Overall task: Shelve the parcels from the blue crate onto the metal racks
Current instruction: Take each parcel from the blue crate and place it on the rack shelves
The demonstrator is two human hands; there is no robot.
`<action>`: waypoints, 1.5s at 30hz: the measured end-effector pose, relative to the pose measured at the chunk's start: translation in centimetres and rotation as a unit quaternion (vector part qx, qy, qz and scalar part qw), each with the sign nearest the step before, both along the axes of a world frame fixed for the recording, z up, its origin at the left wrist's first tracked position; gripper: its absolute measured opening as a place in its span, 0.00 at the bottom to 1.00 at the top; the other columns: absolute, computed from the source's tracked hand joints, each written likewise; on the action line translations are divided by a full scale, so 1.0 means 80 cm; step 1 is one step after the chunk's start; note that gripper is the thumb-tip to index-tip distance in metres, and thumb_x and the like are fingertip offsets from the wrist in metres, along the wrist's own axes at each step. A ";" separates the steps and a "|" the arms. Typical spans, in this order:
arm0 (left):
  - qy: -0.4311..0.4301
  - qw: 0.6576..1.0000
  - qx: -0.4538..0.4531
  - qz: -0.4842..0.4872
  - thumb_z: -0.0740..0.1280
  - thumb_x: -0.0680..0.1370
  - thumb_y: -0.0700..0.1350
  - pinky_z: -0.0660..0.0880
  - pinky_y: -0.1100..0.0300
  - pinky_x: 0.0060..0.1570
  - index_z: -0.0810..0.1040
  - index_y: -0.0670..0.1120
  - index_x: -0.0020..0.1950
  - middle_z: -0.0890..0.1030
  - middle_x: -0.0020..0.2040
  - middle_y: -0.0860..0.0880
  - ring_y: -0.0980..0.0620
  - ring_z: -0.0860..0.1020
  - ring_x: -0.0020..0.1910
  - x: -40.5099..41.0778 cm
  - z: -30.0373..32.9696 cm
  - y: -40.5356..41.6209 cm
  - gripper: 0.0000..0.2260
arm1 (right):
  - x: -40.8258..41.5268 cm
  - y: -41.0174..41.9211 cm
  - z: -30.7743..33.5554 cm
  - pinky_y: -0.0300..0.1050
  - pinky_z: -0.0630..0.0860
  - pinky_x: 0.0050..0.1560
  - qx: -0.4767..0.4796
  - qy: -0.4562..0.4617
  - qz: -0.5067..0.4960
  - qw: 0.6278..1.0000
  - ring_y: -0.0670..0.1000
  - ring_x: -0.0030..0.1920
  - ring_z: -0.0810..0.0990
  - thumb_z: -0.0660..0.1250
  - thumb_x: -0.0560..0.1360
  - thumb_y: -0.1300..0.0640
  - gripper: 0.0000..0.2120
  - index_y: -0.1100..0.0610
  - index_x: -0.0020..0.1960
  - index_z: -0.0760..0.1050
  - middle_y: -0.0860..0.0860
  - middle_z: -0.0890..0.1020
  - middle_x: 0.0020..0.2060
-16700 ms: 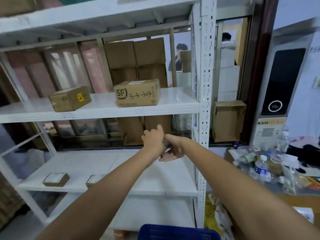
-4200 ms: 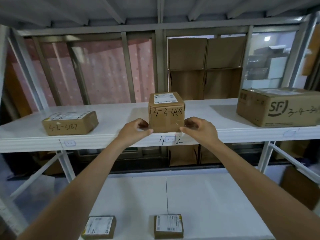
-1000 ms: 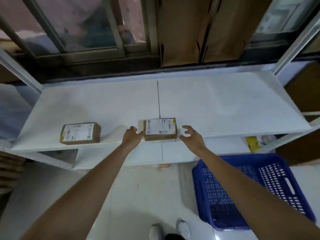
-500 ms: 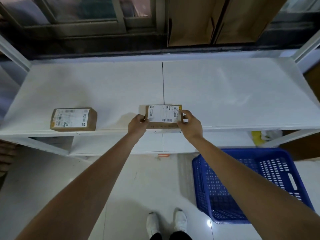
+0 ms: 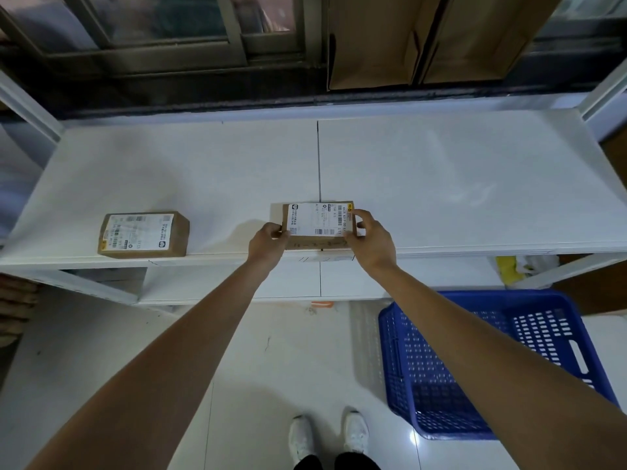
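Both hands, left hand (image 5: 268, 240) and right hand (image 5: 371, 240), grip the labelled parcel (image 5: 317, 225) at the shelf (image 5: 441, 184) front edge.

The print on the parcel (image 5: 318, 222) label was too small to read, and both hands covered its near corners. The blue crate (image 5: 502, 364) was partly hidden behind the right forearm (image 5: 475, 337).

Bare shelf (image 5: 458, 184) right of parcel (image 5: 317, 222)
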State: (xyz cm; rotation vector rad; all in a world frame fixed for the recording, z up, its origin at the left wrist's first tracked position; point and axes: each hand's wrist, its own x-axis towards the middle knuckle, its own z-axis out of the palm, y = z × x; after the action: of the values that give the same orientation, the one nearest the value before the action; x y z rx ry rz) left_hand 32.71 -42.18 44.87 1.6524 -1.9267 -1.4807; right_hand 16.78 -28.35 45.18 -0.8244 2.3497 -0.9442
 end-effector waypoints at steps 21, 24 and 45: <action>-0.117 0.976 -0.156 0.092 0.67 0.77 0.45 0.72 0.56 0.54 0.76 0.41 0.60 0.79 0.60 0.42 0.41 0.77 0.57 0.338 0.044 -0.197 0.14 | 0.299 -0.208 0.031 0.51 0.78 0.56 0.000 -0.045 0.106 0.993 0.54 0.56 0.79 0.65 0.76 0.54 0.17 0.51 0.65 0.72 0.53 0.77 0.61; -0.119 0.983 -0.132 0.056 0.67 0.77 0.47 0.71 0.55 0.55 0.74 0.41 0.63 0.77 0.62 0.43 0.42 0.76 0.59 0.362 0.027 -0.219 0.17 | 0.324 -0.232 0.018 0.53 0.79 0.54 0.011 -0.020 0.067 0.997 0.55 0.55 0.80 0.63 0.78 0.53 0.19 0.50 0.68 0.70 0.54 0.76 0.62; 0.032 0.996 -0.042 0.070 0.68 0.76 0.49 0.78 0.47 0.55 0.79 0.45 0.56 0.83 0.53 0.48 0.44 0.82 0.51 0.340 -0.023 -0.249 0.11 | 0.337 -0.265 0.005 0.51 0.81 0.45 -0.007 0.003 -0.027 1.000 0.52 0.51 0.83 0.64 0.78 0.56 0.15 0.47 0.64 0.73 0.47 0.83 0.54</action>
State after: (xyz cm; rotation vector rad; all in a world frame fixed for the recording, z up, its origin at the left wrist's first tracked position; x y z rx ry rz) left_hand 59.93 -62.07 43.04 1.6455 -1.7747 -1.3644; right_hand 43.73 -49.58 45.58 -0.7739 2.3847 -0.9823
